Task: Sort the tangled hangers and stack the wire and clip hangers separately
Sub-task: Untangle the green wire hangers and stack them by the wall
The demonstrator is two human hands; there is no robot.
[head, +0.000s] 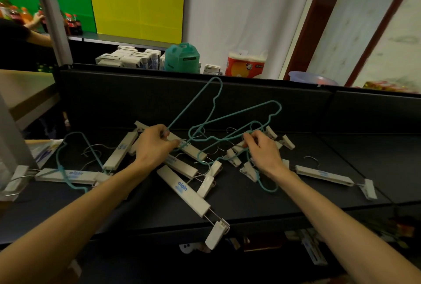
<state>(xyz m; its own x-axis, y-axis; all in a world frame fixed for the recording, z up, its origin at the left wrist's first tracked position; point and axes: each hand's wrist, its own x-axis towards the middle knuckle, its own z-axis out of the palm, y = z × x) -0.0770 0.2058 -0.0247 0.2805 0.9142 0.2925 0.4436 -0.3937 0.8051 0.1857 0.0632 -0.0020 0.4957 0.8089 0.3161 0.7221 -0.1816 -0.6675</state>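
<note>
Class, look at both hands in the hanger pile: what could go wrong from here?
1. The left hand and right hand each grip teal wire hangers still threaded through clip hangers; lifting may drag those along.
2. The nearest clip hanger overhangs the shelf edge and could fall.

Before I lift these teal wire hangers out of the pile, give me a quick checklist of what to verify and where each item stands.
1. Left hand has a firm pinch on the raised teal wire hanger: ok, fingers are curled round its wire.
2. Right hand holds a teal wire hanger: ok, fingers curl round teal wire, though which hanger that wire belongs to cannot be told.
3. The wire hangers are free of each other: not ok, their wires cross in the middle.
4. Wire clear of the clip hangers: not ok, teal loops run among the clips.
5. Separate stacks started: not ok, hangers lie scattered on the black table.
6. Far-left wire hanger free: cannot tell.
</note>
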